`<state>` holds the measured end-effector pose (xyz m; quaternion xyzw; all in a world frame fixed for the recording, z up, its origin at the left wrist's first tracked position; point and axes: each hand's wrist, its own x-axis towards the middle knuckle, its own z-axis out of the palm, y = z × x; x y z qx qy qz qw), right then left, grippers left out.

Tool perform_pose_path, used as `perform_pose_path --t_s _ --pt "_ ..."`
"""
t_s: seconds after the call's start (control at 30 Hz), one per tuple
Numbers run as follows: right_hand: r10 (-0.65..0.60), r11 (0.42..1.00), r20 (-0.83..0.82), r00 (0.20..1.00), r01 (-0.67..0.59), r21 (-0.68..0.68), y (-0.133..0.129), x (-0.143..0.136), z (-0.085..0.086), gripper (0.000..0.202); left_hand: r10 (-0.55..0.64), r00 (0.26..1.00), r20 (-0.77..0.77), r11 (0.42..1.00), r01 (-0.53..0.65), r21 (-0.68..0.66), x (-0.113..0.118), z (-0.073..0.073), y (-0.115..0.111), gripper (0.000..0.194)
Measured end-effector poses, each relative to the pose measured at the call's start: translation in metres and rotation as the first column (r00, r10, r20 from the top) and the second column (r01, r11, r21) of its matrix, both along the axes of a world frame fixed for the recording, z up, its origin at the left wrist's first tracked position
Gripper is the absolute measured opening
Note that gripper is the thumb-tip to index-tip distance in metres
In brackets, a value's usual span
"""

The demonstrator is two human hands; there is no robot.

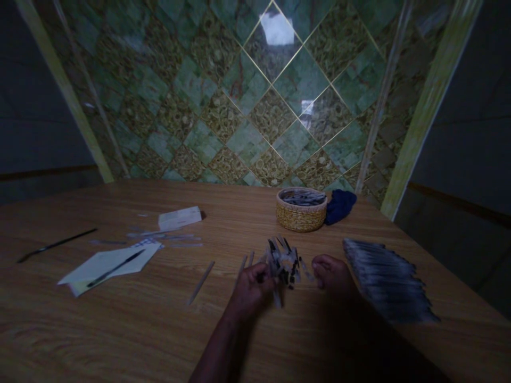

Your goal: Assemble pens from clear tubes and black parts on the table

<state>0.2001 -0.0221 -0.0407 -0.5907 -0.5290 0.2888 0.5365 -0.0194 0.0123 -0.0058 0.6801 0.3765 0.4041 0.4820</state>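
Observation:
My left hand is closed, its fingers around a slim, pale translucent tube that slants down toward me. My right hand is curled, with fingertips pressed together beside a small clear piece; blur hides whether they grip it. Between the hands lies a loose pile of small black and clear pieces, perhaps pen caps. To the left of my left hand a single pale tube lies on the wood. Right of my right hand, many dark, slim pen-like sticks are laid side by side.
Behind the pile stands a woven basket full of slim sticks, with a dark blue cloth against it. At left are papers with a dark pen on top, a white box, clear strips and a black strip.

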Motion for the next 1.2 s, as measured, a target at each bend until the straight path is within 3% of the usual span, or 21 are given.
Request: perform_pose_path --t_s 0.13,0.33,0.5,0.6,0.73,0.87,0.93,0.97,1.03,1.1,1.13,1.2 --pt "0.025 0.999 0.310 0.950 -0.011 -0.047 0.004 0.004 -0.005 0.016 0.028 0.999 0.046 0.998 -0.026 -0.054 -0.001 -0.001 0.001 0.017" --pt "0.117 0.990 0.651 0.750 -0.033 -0.140 0.015 -0.006 0.011 0.018 0.084 0.976 0.200 0.988 -0.057 -0.141 0.000 -0.004 0.002 0.018" --pt "0.226 0.970 0.723 0.652 -0.084 -0.227 0.018 -0.020 0.020 0.019 0.129 0.955 0.266 0.986 -0.094 -0.141 -0.004 0.003 0.004 0.017" --pt "0.315 0.947 0.773 0.551 -0.125 -0.296 0.016 -0.033 0.020 0.020 0.133 0.953 0.272 0.988 -0.105 -0.112 -0.005 0.003 0.003 0.015" --pt "0.365 0.928 0.835 0.413 -0.085 -0.363 0.014 -0.052 0.019 0.022 0.130 0.964 0.232 0.989 -0.110 -0.099 -0.004 0.001 0.002 0.014" --pt "0.364 0.927 0.854 0.372 -0.055 -0.371 0.017 -0.062 0.017 0.021 0.106 0.977 0.182 0.993 -0.094 -0.075 -0.005 0.001 0.001 0.015" --pt "0.352 0.932 0.849 0.394 -0.067 -0.355 0.018 -0.062 0.016 0.020 0.094 0.983 0.156 0.994 -0.084 -0.073 -0.005 0.001 0.001 0.015" --pt "0.336 0.939 0.829 0.447 -0.093 -0.331 0.018 -0.061 0.015 0.019 0.086 0.986 0.145 0.995 -0.076 -0.071 -0.004 0.001 0.001 0.016" --pt "0.306 0.950 0.683 0.663 -0.163 -0.268 0.019 -0.056 0.012 0.016 0.057 0.991 0.119 0.997 -0.050 -0.064 -0.004 0.002 0.000 0.016" --pt "0.301 0.946 0.342 0.890 -0.234 -0.223 0.018 -0.050 0.009 0.016 0.021 0.995 0.094 0.998 -0.015 -0.062 -0.003 0.003 -0.001 0.017" --pt "0.300 0.941 0.149 0.942 -0.266 -0.210 0.017 -0.047 0.008 0.021 0.004 0.997 0.082 0.998 0.001 -0.064 -0.003 0.003 -0.001 0.017" --pt "0.282 0.937 -0.160 0.946 -0.307 -0.165 0.015 -0.043 0.009 0.038 -0.014 0.998 0.060 0.998 0.018 -0.066 -0.002 0.002 -0.002 0.016"
